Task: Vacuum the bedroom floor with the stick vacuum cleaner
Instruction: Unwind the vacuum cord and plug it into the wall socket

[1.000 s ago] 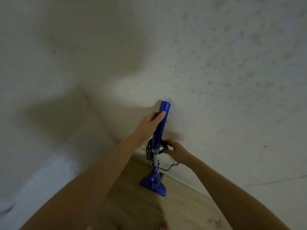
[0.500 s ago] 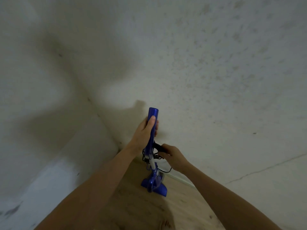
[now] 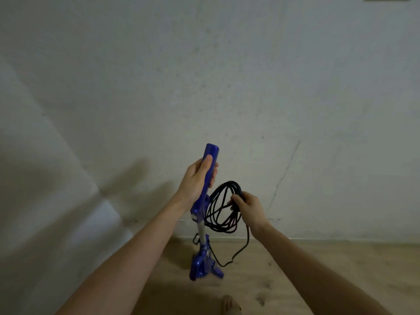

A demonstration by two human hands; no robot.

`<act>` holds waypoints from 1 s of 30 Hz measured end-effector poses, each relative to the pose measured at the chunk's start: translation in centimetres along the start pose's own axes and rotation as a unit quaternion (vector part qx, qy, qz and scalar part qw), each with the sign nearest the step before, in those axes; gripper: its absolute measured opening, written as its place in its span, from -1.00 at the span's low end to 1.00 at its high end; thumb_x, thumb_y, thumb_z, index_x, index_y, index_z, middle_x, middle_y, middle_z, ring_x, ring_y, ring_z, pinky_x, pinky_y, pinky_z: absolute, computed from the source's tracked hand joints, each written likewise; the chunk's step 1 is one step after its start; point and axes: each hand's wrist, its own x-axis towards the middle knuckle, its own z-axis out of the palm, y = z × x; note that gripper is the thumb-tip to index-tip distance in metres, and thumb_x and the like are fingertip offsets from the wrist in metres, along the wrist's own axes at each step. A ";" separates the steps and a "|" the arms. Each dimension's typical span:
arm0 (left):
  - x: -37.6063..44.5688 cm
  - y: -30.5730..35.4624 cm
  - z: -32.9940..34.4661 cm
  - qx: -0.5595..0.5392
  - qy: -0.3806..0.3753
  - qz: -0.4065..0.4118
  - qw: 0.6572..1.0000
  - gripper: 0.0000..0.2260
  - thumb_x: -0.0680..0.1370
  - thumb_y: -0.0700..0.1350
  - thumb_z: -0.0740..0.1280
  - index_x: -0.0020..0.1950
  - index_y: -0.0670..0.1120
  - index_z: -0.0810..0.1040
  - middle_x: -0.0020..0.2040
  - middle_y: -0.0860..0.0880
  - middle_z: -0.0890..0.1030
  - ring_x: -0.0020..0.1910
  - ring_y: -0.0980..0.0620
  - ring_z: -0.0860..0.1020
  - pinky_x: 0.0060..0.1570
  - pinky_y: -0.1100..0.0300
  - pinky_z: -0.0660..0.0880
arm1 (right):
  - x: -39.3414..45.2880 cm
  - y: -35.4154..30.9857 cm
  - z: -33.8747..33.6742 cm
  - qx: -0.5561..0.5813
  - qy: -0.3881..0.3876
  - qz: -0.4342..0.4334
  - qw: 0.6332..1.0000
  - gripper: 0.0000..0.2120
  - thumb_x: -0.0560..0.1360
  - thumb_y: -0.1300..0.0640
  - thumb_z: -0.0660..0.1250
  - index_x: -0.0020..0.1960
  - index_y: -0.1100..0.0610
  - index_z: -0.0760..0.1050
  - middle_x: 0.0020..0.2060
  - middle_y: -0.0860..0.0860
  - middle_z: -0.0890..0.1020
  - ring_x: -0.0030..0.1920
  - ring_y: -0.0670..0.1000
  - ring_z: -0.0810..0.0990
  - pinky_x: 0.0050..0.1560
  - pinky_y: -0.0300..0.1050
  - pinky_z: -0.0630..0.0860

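Note:
A blue stick vacuum cleaner (image 3: pixel 205 253) stands upright on the wooden floor (image 3: pixel 318 269), close to the wall. My left hand (image 3: pixel 197 178) grips its blue handle near the top, thumb along the front. My right hand (image 3: pixel 247 206) holds a coiled black power cord (image 3: pixel 218 208) lifted clear of the vacuum to its right. One strand of the cord hangs down in a loop and runs back to the vacuum's lower body. The floor head rests on the floor.
A pale, stained wall (image 3: pixel 250 87) with a thin crack fills most of the view. On the left a white angled surface (image 3: pixel 45 201) meets it at a corner. My bare toes (image 3: pixel 230 304) show at the bottom edge. Wooden floor extends to the right.
My right hand has pulled the cord coil off the vacuum's stem and out to the right. The view has swung so the wall now faces me squarely.

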 end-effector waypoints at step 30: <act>-10.0 -1.5 63.6 0.062 -0.103 0.102 0.987 -0.75 0.64 0.09 0.10 0.07 -0.08 0.38 -0.29 -0.02 0.48 -0.47 0.07 0.41 -0.45 0.17 0.41 | -28.9 12.2 -59.0 0.063 0.341 0.041 0.937 -0.84 0.64 0.18 0.15 0.04 0.21 0.49 -0.35 -0.01 0.44 -0.30 -0.04 0.46 -0.15 -0.13 0.36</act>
